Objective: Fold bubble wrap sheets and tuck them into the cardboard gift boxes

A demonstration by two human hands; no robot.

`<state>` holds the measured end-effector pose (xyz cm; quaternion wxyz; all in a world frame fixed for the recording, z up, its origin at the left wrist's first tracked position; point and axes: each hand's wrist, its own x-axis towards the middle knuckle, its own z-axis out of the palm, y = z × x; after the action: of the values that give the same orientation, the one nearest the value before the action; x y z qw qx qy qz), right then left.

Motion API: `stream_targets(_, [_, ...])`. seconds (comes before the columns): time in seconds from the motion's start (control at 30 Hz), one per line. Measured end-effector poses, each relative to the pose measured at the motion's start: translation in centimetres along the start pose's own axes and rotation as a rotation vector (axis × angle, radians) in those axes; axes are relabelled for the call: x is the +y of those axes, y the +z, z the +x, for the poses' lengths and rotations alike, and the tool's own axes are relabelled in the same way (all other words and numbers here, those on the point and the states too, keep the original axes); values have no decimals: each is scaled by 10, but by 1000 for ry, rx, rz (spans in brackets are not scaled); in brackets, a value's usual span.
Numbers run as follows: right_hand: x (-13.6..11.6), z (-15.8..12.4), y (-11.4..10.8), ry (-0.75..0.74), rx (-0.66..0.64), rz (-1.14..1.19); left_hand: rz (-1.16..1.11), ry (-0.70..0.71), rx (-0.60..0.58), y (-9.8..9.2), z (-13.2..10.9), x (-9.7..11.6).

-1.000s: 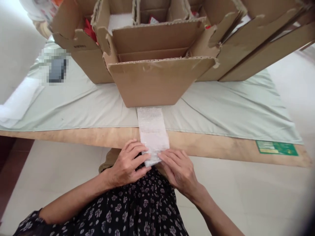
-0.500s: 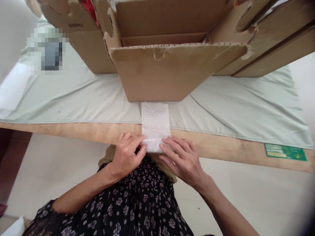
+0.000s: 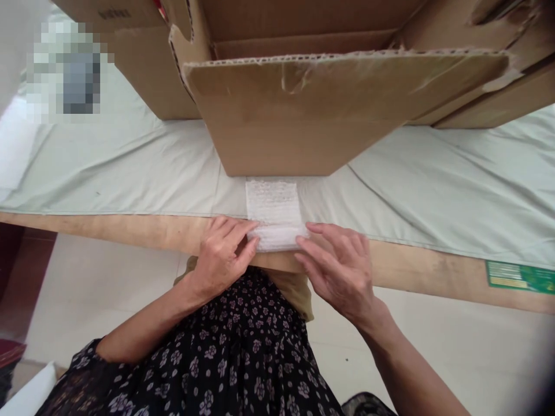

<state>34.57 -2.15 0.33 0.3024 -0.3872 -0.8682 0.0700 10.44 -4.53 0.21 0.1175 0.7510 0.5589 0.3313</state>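
Observation:
A white, ribbed strip of soft wrapping lies across the front edge of the table, its near end folded over into a thicker roll. My left hand grips the left end of that roll between thumb and fingers. At the right end, my right hand holds it with thumb and fingertips, the other fingers slightly spread. The far end of the strip lies flat on the pale green cloth, just in front of a cardboard box.
A large open cardboard box stands right behind the strip, with more boxes on both sides. A green printed label is on the wooden edge at the right. White sheet material lies far left.
The near end of the strip has been folded further away from me, and its flat part is shorter. Both hands have moved slightly forward with it; the camera view has shifted a little.

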Motion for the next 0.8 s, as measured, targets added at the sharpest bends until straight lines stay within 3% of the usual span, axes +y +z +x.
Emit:
stream_targets(0.13, [5,8,5,-59,-164,25,44,-25,78,0,1,-6])
stream_targets(0.33, [6,25,-1,-43,-200,160,-49,105,20,-7,-6,-2])
stream_targets(0.4, [2,27,-2,19,-229,225,-63,36,26,-8,-11,-2])
stream_targets(0.5, [-3,28,1,176,-221,285,-107,-160,128,-14,-19,-2])
stream_targets(0.57, [-4,27,5,303,-182,318,-267,-357,138,-19,-24,1])
stream_targets(0.67, [-9,24,11,481,-106,421,-750,-652,-89,-23,-27,9])
stream_targets(0.73, [-16,21,13,572,-82,550,-1059,-740,-245,-18,-25,16])
stream_targets(0.8, [-24,17,12,601,-106,674,-1251,-736,-273,-9,-22,23])
